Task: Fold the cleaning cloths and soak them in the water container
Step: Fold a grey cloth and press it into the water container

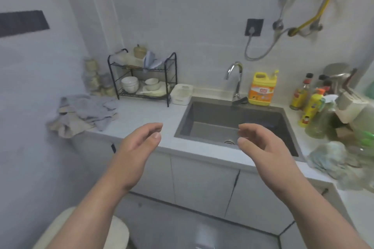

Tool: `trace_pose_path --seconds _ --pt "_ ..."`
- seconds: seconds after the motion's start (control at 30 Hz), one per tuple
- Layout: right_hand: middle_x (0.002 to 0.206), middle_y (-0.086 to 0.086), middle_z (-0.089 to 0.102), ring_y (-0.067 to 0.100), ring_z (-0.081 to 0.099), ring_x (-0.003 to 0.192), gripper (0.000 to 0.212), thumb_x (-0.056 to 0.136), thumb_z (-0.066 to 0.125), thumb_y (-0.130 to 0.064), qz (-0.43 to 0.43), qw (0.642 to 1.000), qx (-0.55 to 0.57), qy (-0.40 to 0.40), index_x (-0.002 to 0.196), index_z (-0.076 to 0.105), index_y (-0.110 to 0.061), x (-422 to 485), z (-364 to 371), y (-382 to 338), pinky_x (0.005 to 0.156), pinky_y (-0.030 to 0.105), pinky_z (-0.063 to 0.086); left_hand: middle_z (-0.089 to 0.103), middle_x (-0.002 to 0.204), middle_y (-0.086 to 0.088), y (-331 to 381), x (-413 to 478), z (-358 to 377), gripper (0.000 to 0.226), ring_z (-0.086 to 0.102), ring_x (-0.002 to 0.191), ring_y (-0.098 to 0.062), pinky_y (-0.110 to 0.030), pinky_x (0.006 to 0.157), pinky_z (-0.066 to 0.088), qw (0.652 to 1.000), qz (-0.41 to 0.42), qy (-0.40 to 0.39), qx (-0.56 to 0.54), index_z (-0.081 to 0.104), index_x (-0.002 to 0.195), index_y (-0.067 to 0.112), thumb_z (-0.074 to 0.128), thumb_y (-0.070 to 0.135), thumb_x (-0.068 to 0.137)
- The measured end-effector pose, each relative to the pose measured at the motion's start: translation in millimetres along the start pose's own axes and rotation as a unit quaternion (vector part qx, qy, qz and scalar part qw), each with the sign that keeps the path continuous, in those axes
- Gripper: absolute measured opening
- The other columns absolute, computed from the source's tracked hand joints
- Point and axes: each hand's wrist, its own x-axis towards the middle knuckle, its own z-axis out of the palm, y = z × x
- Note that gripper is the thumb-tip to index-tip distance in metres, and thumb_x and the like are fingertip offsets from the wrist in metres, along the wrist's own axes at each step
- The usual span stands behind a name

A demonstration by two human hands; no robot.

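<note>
A crumpled heap of grey and beige cleaning cloths [81, 114] lies on the left end of the white counter [141, 119]. A small white plastic container [181, 94] stands beside the grey sink [222, 115]; whether it holds water I cannot tell. My left hand [139, 145] and my right hand [261, 143] hover in front of the counter edge, palms facing each other, fingers loosely curved, holding nothing. Both hands are apart from the cloths.
A black wire rack [143, 79] with bowls stands behind the cloths. A tap [234, 79] and a yellow detergent jug [262, 89] sit behind the sink. Bottles [311, 105] and a bunched pale cloth [329, 157] crowd the right counter. A round stool [119, 228] is at lower left.
</note>
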Motion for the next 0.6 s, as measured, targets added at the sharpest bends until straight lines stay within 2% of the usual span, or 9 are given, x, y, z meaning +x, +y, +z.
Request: trace_pose_path --seconds 0.07,0.17,0.33,0.4,0.5,0.6 --pt "0.109 -0.017 0.063 -0.001 0.058 0.104 0.026 0.089 0.061 -0.021 -0.004 1.0 0.0 -0.024 0.114 0.061 -0.03 18.5 40.4 -9.6 0.081 0.016 0.043 0.065 0.118 0.012 -9.9 11.6 -34.0 0.057 0.056 0.114 0.002 -0.04 0.106 0.041 1.0 -0.004 0.021 0.003 0.063 0.111 0.031 0.054 0.059 0.062" --pt "0.11 -0.016 0.064 0.002 0.058 0.105 0.027 0.088 0.061 -0.023 -0.01 0.999 0.003 -0.048 0.115 0.061 -0.03 41.7 94.5 -21.4 0.088 0.024 0.045 0.064 0.118 0.013 -25.5 29.9 -77.4 0.049 0.056 0.113 0.004 -0.036 0.106 0.042 0.999 -0.01 0.037 0.001 0.062 0.11 0.032 0.057 0.054 0.066" --pt "0.109 -0.016 0.064 -0.004 0.057 0.102 0.027 0.089 0.06 -0.022 -0.016 0.996 0.018 -0.084 0.114 0.06 -0.03 76.8 158.3 -36.8 0.077 0.013 0.041 0.064 0.118 0.013 -50.2 61.4 -127.7 0.044 0.056 0.113 0.005 -0.034 0.105 0.042 0.997 -0.021 0.068 -0.001 0.062 0.11 0.033 0.057 0.05 0.069" --pt "0.11 -0.018 0.063 -0.005 0.056 0.103 0.026 0.089 0.06 -0.024 -0.012 0.995 0.02 -0.097 0.114 0.06 -0.031 92.9 175.6 -37.4 0.076 0.011 0.04 0.064 0.119 0.012 -59.0 75.8 -138.3 0.051 0.056 0.114 0.004 -0.033 0.104 0.043 0.996 -0.026 0.082 -0.001 0.062 0.113 0.03 0.058 0.053 0.067" --pt "0.111 -0.019 0.062 -0.002 0.056 0.105 0.026 0.088 0.06 -0.025 -0.007 0.994 0.019 -0.111 0.113 0.06 -0.033 122.7 196.8 -31.2 0.078 0.012 0.04 0.064 0.119 0.012 -73.9 102.1 -148.8 0.064 0.056 0.113 0.004 -0.028 0.097 0.045 0.995 -0.033 0.099 0.005 0.063 0.115 0.028 0.054 0.06 0.06" --pt "0.112 -0.019 0.062 -0.002 0.056 0.107 0.025 0.088 0.059 -0.026 0.003 0.991 0.022 -0.134 0.111 0.059 -0.037 162.2 214.9 -22.7 0.081 0.017 0.042 0.064 0.119 0.014 -89.3 137.3 -153.4 0.051 0.056 0.111 0.006 -0.021 0.09 0.045 0.993 -0.051 0.109 0.009 0.063 0.112 0.033 0.061 0.054 0.066"
